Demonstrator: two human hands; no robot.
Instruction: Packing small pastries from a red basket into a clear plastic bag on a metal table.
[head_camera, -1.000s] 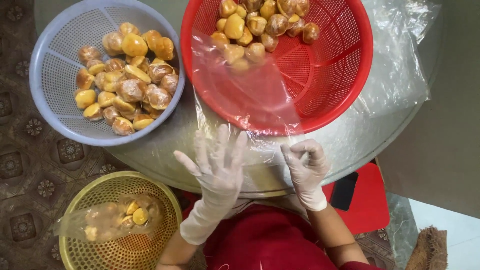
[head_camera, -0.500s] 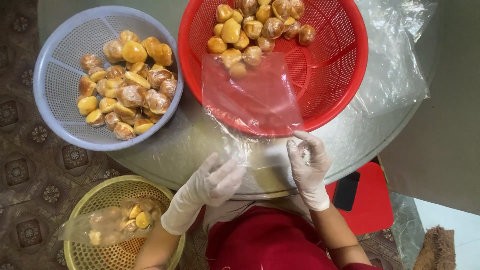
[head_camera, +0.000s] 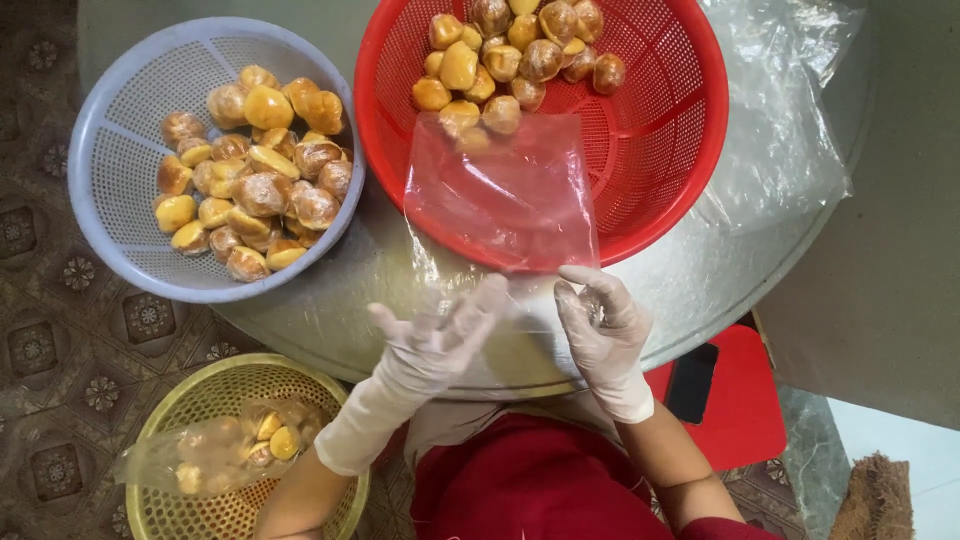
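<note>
Both my hands wear thin white gloves. My left hand (head_camera: 435, 345) and my right hand (head_camera: 600, 325) pinch the near edge of a clear plastic bag (head_camera: 505, 195), which lies flat and empty over the front rim of a red basket (head_camera: 690, 150). In the far part of the red basket lie several golden-brown round pastries (head_camera: 510, 45). To the left stands a grey-blue basket (head_camera: 115, 150) holding several more pastries (head_camera: 255, 185), some wrapped in clear film.
The baskets stand on a round metal table (head_camera: 360, 300). A crumpled clear plastic sheet (head_camera: 780, 130) lies at the right. On the patterned floor at lower left, a yellow basket (head_camera: 190, 390) holds a filled bag of pastries (head_camera: 215, 455). A red stool (head_camera: 745, 410) with a black phone (head_camera: 692, 382) is at my right.
The clear bag has been drawn down and flattened across the red basket's near rim. My left hand dropped, curled, then spread again on the bag's edge; my right hand stayed beside it.
</note>
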